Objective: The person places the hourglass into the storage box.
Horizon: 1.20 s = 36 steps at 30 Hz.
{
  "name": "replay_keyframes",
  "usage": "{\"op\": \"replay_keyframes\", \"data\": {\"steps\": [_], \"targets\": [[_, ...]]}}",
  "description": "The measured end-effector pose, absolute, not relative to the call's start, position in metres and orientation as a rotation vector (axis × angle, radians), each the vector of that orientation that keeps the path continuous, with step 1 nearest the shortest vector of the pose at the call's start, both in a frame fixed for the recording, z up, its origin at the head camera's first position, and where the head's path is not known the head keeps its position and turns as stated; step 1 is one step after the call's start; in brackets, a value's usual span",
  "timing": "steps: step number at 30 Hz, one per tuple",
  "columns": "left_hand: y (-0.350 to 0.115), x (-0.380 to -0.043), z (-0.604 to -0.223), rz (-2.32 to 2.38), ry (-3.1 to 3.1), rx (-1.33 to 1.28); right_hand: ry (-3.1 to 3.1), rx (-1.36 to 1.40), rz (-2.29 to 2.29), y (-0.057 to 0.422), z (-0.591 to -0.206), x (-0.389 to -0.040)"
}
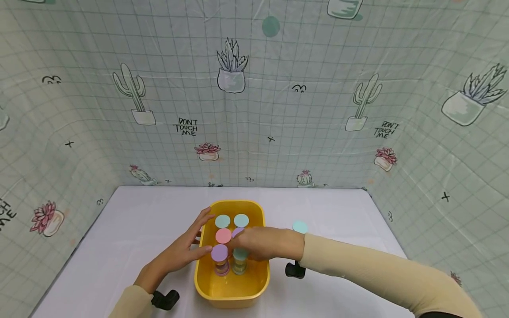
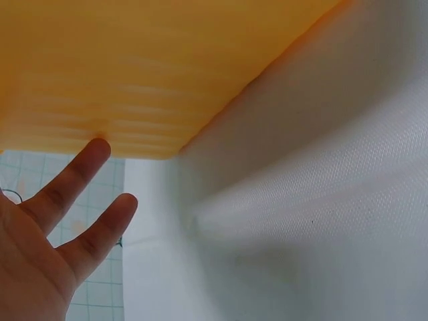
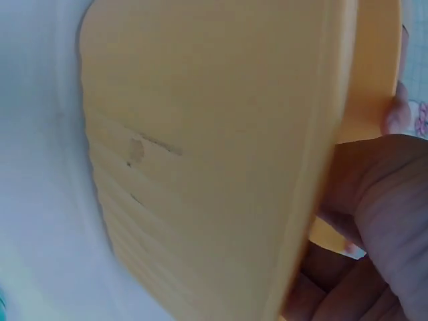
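Note:
A yellow plastic bin (image 1: 228,291) stands on the table with small lidded jars in it. My left hand (image 1: 180,251) is spread along its left side, fingers straight; in the left wrist view a fingertip (image 2: 100,148) meets the outer wall. Its thumb lies over the rim beside a purple-lidded jar (image 1: 219,253). My right hand (image 1: 258,243) reaches over the right rim, its fingers curled about a jar; its fingertips are hidden, so which jar is unclear. Closest to it are a green-lidded jar (image 1: 240,255), a partly covered purple lid (image 1: 237,231) and a pink lid (image 1: 223,235).
Two light-blue lids (image 1: 222,221) (image 1: 241,220) show at the bin's far end. Another light-blue-lidded item (image 1: 300,227) sits on the white table (image 1: 338,207) behind the right forearm. Cactus-printed cloth (image 1: 254,110) hangs at the back and sides.

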<state>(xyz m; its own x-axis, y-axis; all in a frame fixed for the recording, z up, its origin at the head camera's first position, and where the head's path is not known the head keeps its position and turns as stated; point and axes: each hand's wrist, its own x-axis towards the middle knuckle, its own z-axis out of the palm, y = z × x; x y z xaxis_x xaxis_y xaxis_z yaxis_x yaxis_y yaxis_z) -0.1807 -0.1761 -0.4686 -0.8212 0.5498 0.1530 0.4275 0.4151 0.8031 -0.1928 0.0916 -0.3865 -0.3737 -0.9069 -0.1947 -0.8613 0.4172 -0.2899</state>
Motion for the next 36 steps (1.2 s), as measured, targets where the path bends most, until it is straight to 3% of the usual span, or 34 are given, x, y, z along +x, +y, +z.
{"op": "replay_keyframes", "data": {"steps": [16,28,36], "targets": [[-0.177,-0.181,-0.473,1.412,2.52,0.841,2.66,-1.314,-0.558,0.151,-0.37,-0.2],[-0.174,-0.181,-0.474,1.429,2.511,0.864,2.9,-0.802,-0.787,0.229,-0.395,-0.194],[-0.174,-0.181,-0.474,1.427,2.528,0.85,2.979,-0.528,-0.895,0.249,-0.431,-0.184]]}}
